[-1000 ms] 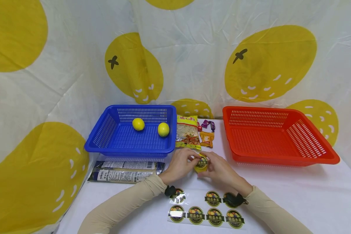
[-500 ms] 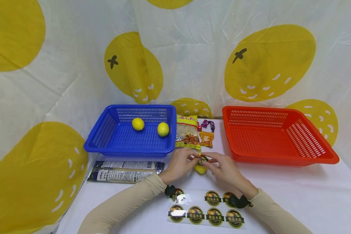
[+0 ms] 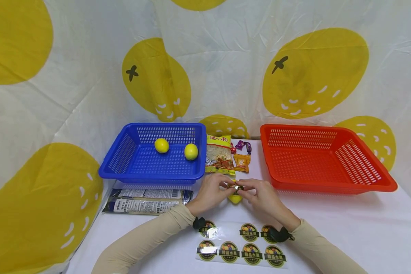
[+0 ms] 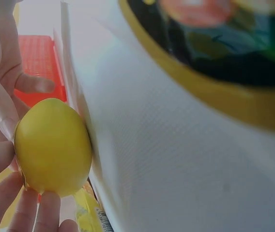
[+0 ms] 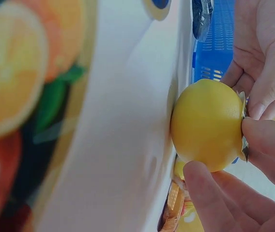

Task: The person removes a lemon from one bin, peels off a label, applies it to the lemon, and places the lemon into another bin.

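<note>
- The yellow lemon (image 3: 235,198) rests on the white surface (image 3: 328,228), between both hands, in front of the snack packets (image 3: 220,154).
- The sticker (image 3: 238,187), showing face-up a second ago, now lies pressed over the lemon's top.
- Left hand (image 3: 210,193) fingers grasp the lemon; right hand (image 3: 262,196) fingers pinch the sticker's edge against it.
- The sticker sheet (image 3: 241,247) lies nearer the person.

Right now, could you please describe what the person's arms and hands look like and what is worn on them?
Both arms wear snug beige sleeves down to the wrists. A small black device is strapped at each wrist. The left hand and right hand are bare, with no gloves or rings visible.
</note>
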Motion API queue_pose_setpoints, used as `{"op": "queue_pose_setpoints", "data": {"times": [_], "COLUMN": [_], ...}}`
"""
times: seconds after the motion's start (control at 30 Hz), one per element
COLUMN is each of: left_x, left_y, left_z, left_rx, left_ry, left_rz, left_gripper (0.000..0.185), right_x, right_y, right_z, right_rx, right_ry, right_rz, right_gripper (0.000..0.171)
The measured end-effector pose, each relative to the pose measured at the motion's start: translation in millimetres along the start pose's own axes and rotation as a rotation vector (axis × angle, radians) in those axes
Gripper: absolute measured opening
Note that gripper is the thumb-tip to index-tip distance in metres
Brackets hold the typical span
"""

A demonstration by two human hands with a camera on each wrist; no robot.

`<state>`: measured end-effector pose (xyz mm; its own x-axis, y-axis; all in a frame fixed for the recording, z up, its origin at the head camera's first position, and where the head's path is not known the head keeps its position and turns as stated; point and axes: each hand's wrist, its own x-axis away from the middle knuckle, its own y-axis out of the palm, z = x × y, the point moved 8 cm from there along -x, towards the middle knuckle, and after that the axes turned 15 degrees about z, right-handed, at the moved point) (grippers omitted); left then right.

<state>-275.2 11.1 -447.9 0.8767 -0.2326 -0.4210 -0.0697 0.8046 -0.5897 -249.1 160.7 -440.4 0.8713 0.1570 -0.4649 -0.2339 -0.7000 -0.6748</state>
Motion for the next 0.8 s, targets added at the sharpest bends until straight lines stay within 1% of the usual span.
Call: {"op": "queue_pose_setpoints", "data": {"times": [0.1, 0.2, 0.3, 0.43, 0.53, 0.8], "left_x": [0.5, 0.9, 1.1, 0.7, 0.5, 1.2], "left_y": [0.3, -0.8, -1.5, -1.9, -1.7, -1.4], "left_z": [-1.6, -1.0, -0.5, -0.6, -0.7, -1.0], "left_rx": [0.036, 0.047, 0.031, 0.011, 0.005, -0.002], "left_ry": [-0.014, -0.015, -0.012, -0.005, 0.002, 0.006], "left_rz": [0.0, 0.008, 0.014, 0.02, 0.022, 0.018], "left_gripper": [0.018, 0.017, 0.017, 0.019, 0.019, 0.018], "right_x": [0.4, 0.4, -0.6, -2.7, -3.2, -2.2], "right_y": [-0.1, -1.2, -2.8, -4.7, -3.9, -3.2], "right_z": [1.6, 4.2, 5.8, 4.7, 5.2, 7.4], "right_rx": [-0.012, -0.033, -0.049, -0.048, -0.052, -0.071], "right_ry": [0.02, 0.059, 0.083, 0.071, 0.078, 0.099], "right_rz": [-0.002, 0.002, 0.014, 0.031, 0.027, 0.019], "right_gripper": [0.032, 0.028, 0.022, 0.013, 0.008, 0.01]}}
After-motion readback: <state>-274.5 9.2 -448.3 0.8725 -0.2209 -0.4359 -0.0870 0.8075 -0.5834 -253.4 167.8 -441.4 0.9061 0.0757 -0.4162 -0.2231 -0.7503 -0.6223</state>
